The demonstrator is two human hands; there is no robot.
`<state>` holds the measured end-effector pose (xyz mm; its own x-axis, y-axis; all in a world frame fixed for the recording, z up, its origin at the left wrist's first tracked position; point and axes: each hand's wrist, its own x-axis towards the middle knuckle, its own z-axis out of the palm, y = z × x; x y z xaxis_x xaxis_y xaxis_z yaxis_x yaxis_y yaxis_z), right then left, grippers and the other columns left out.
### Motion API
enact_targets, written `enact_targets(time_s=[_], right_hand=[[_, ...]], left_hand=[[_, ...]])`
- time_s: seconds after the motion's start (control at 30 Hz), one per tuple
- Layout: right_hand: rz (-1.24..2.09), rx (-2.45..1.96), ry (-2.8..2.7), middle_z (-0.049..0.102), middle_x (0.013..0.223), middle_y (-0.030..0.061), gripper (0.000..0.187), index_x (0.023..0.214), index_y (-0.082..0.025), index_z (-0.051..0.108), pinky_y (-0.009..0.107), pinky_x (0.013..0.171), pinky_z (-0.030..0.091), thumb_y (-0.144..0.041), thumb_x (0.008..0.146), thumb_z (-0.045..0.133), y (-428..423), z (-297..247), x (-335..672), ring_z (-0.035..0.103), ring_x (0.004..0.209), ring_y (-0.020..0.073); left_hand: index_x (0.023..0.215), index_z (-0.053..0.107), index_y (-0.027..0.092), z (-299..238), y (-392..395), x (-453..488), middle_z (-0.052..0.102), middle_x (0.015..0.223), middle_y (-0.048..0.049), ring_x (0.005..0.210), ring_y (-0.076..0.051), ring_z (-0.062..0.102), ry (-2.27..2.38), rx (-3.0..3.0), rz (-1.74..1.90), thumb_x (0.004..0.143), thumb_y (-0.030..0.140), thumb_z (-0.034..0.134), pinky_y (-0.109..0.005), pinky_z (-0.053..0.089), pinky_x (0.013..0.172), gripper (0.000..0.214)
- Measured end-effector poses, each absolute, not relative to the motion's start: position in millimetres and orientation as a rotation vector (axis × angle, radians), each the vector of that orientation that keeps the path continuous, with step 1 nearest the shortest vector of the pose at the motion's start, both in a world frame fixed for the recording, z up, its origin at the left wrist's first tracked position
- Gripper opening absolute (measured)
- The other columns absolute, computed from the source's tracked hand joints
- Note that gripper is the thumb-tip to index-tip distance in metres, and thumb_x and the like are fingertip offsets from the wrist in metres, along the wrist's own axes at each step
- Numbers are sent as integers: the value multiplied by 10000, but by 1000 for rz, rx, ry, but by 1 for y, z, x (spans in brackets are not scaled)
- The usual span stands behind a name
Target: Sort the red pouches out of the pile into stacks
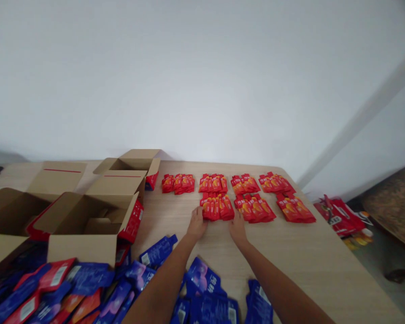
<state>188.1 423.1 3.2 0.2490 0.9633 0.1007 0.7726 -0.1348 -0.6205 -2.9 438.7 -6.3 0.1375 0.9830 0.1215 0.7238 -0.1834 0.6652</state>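
A row of overlapping red pouches (218, 208) with orange pictures lies flat on the table between my two hands. My left hand (197, 224) touches its left edge, with the fingers apart and the thumb low by the pouches. At the row's right edge is my right hand (237, 227), fingers stretched forward, close to the neighbouring group of red pouches (254, 208) as well. Neither hand lifts anything. Behind this row lies another group of red pouches (213, 183).
More red pouch groups (177, 183) lie along the back and right (295, 209). Open cardboard boxes (84, 245) stand at left. Blue pouches (202, 276) and mixed red ones pile up in front. A white wall (202, 90) borders the table (310, 256); a red bag (339, 216) sits beyond its right edge.
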Motion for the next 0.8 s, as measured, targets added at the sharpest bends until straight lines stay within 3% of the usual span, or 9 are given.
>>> enact_targets(time_s=[0.17, 0.27, 0.37, 0.5, 0.8], right_hand=[[493, -2069, -1512, 535, 1283, 185, 501, 1291, -38, 457, 370, 1049, 294, -223, 855, 290, 442, 10, 188, 439, 1242, 248], [553, -2130, -1501, 540, 1271, 189, 562, 1334, -71, 418, 379, 1021, 322, -391, 878, 349, 455, 15, 180, 464, 1215, 264], [607, -2215, -1474, 519, 1275, 189, 670, 1381, -150, 370, 434, 970, 354, -484, 811, 484, 465, 20, 169, 460, 1204, 315], [663, -2308, -1444, 478, 1282, 187, 696, 1396, -237, 349, 470, 906, 382, -444, 766, 559, 470, 27, 159, 463, 1178, 354], [715, -2329, -1481, 443, 1312, 139, 658, 1411, -301, 313, 411, 928, 376, -419, 801, 527, 454, 27, 156, 453, 1194, 292]], left_hand=[[1274, 422, 142, -9, 447, 0, 426, 1337, -127, 1289, -230, 359, 1569, 1908, 893, 630, 11, 440, -406, 273, 1114, 658], [1292, 450, 165, -6, 460, 7, 461, 1351, -100, 1299, -206, 362, 1657, 1877, 875, 765, 68, 384, -387, 268, 1119, 541], [1289, 484, 231, -7, 469, 19, 473, 1380, -48, 1353, -242, 291, 1697, 1994, 721, 876, 205, 367, -444, 258, 1111, 429], [1312, 472, 259, -16, 468, 31, 463, 1404, -17, 1384, -274, 226, 1648, 2219, 533, 910, 280, 361, -486, 209, 1117, 418], [1378, 387, 183, -23, 448, 33, 319, 1484, -109, 1404, -250, 181, 1671, 2185, 590, 919, 317, 352, -423, 230, 1119, 479]])
